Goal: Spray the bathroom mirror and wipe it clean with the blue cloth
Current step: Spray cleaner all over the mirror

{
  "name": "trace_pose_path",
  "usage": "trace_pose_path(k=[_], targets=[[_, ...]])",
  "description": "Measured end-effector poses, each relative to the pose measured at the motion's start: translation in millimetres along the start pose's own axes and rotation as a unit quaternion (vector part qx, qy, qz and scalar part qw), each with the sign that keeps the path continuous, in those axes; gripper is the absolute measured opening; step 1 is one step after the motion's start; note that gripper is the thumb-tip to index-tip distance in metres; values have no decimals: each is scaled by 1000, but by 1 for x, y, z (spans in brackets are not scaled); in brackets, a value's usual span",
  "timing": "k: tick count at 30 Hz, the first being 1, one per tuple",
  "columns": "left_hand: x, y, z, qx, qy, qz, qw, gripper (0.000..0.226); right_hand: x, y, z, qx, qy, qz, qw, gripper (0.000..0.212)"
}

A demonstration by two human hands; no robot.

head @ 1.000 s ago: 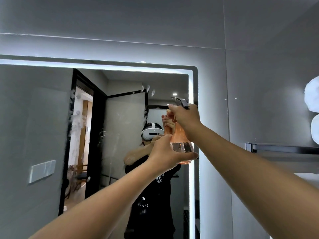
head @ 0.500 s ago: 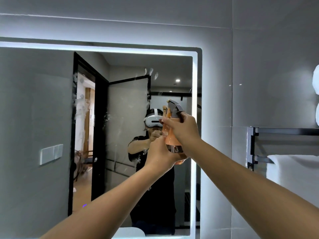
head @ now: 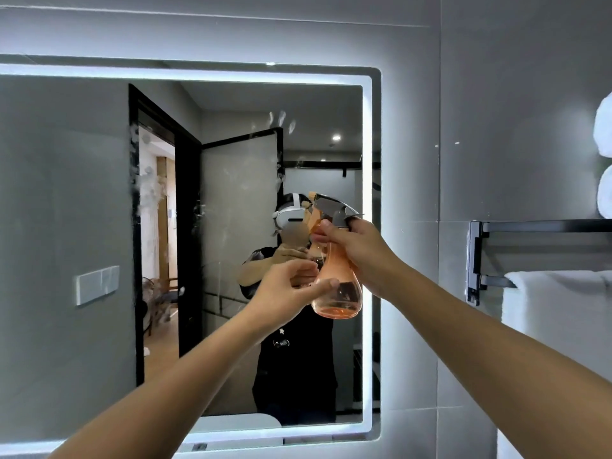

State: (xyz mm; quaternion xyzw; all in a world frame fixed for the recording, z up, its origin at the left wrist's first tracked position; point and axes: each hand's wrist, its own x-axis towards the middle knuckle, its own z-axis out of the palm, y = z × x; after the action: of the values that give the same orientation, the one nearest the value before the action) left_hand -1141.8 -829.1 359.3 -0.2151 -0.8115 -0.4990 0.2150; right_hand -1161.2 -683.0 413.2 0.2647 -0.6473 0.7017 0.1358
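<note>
Translucent orange plastic spray bottle [head: 336,283], bulb-bellied with a grey trigger head, held up in front of the mirror, nozzle toward the glass. Gripped at the narrow neck by the right hand [head: 359,251], fingers curled round it just under the trigger head, one finger up at the lever. Steadied at the round belly by the left hand [head: 286,288], thumb laid against the left flank of the bulb, fingers loosely curved behind; whether those fingers press the plastic cannot be told.

Probably light: only a shallow pool of liquid low in the bulb. Thin-walled plastic, likely a little springy under a squeeze, smooth and possibly slick if wet. Best held at the waist below the trigger, as the right hand has it; the belly too wide and rounded for a firm one-handed hold.

Beyond both hands, the rectangular wall mirror with a lit white border [head: 367,134], its glass marked with whitish smears and droplets [head: 149,190] up and to the left of the left hand, more above the bottle [head: 281,119]. Wiping not yet begun, by the look of it; no blue cloth in view.

To the right of the right hand, a black metal towel rack [head: 477,260] on the grey tiled wall [head: 513,94], a white towel [head: 556,313] draped over its bar, rolled white towels [head: 604,127] above. Reflected in the glass: an open black-framed doorway and the person wearing a white headset.
</note>
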Motion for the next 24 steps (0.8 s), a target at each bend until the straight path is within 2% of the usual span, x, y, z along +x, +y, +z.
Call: trace_pose_path(k=[2, 4, 7, 10, 15, 20, 24], targets=[[-2, 2, -7, -17, 19, -3, 1000, 59, -5, 3, -3, 28, -26, 12, 999, 9], [-2, 4, -13, -29, 43, 3, 999, 38, -10, 8, -6, 52, -52, 28, 997, 11], [0, 5, -21, -67, 98, 7, 993, 17, -15, 16, -9, 49, -90, 39, 994, 15], [3, 8, -25, -122, 133, 4, 983, 19, -19, 26, -10, 46, -119, 54, 990, 18], [5, 6, -27, -194, 146, -5, 970, 23, -26, 39, -7, 57, -134, 83, 986, 28], [3, 3, -26, -208, 114, -2, 972, 19, -29, 44, -4, 68, -143, 98, 982, 29], [1, 3, -25, -177, 128, 13, 976, 13, -29, 49, 0, 68, -141, 104, 982, 27]])
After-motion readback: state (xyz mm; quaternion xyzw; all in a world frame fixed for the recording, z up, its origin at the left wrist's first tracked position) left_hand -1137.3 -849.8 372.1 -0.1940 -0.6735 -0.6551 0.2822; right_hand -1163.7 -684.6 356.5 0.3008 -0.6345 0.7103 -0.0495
